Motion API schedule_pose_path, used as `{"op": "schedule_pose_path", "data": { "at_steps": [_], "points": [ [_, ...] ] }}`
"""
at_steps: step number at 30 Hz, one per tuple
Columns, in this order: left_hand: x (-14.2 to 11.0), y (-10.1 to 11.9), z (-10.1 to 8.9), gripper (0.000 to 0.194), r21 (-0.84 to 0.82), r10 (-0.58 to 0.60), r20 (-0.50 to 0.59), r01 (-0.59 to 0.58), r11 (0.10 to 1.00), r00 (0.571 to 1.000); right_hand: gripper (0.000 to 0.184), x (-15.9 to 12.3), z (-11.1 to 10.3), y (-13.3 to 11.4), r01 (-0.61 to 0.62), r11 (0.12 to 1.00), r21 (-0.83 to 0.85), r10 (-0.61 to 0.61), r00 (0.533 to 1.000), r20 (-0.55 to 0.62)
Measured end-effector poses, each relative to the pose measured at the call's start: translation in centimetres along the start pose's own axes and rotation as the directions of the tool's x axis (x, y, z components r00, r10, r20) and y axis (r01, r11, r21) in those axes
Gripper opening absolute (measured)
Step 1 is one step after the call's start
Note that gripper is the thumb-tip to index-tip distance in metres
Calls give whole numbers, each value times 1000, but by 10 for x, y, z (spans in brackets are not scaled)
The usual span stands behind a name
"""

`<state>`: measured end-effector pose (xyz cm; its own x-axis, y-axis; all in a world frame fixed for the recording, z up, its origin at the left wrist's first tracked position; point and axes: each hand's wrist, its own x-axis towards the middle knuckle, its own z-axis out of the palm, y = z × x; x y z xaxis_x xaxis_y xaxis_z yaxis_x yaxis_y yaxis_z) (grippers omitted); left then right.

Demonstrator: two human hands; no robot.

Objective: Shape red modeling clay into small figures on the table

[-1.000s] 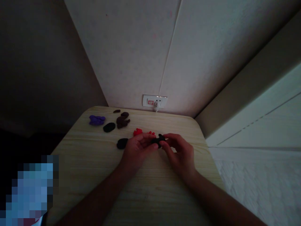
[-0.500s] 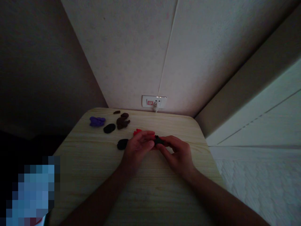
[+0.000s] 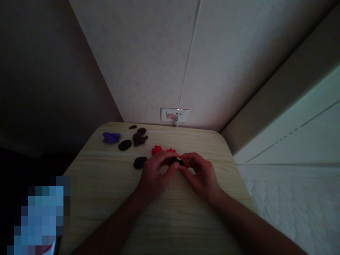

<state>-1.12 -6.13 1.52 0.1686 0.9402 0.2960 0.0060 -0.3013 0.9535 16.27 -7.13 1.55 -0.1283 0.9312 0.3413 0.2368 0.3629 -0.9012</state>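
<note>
Both my hands meet at the middle of a pale wood-grain table. My left hand (image 3: 155,173) and my right hand (image 3: 200,173) pinch a lump of near-black modelling clay (image 3: 175,161) between their fingertips, hiding most of it. Just beyond my fingers lie bits of red clay (image 3: 157,150). A flat black clay disc (image 3: 140,163) sits close to my left hand, and a second one (image 3: 124,145) lies farther back. Behind them are brown clay lumps (image 3: 139,139) and a crumpled purple clay piece (image 3: 111,137).
The table (image 3: 106,184) has a rounded far edge against the wall, with a white wall socket (image 3: 174,114) and plugged-in cord above it. Walls close in at the back and right. A pixelated blue patch (image 3: 38,216) covers the lower left.
My fingers have closed further around the dark lump, which now shows less and sits slightly lower. The view has shifted a little, and the clay pieces on the table appear unmoved.
</note>
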Motion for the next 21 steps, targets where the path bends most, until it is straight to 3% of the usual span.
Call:
{"op": "schedule_pose_path", "data": {
  "at_steps": [4, 8, 11, 14, 17, 19, 21],
  "points": [
    [3, 1, 2, 10, -314, -176, 33, 178, 933, 984, 19, 2, 1, -8, -104, 973, 204, 97, 994, 44],
    [5, -1, 4, 15, -586, -305, 174, 348, 732, 936, 19, 6, -3, -11, -212, 909, 359, 185, 977, 109],
    [5, 1, 5, 18, -659, -357, 209, 401, 636, 910, 18, 9, -4, -8, -208, 902, 378, 191, 978, 81],
    [4, 2, 5, 20, -655, -389, 154, 389, 648, 908, 16, 10, -5, -5, -100, 939, 328, 120, 992, -38],
    [4, 1, 4, 21, -606, -404, 71, 361, 709, 912, 8, 9, -7, -4, 50, 990, 130, -33, 991, -131],
    [4, -1, 4, 22, -585, -404, 24, 340, 736, 915, 4, 7, -8, -4, 117, 993, 7, -115, 988, -102],
    [5, -3, 4, 23, -579, -404, -15, 321, 749, 915, 15, 6, -7, -3, 152, 988, -28, -153, 987, -38]
  ]
}}
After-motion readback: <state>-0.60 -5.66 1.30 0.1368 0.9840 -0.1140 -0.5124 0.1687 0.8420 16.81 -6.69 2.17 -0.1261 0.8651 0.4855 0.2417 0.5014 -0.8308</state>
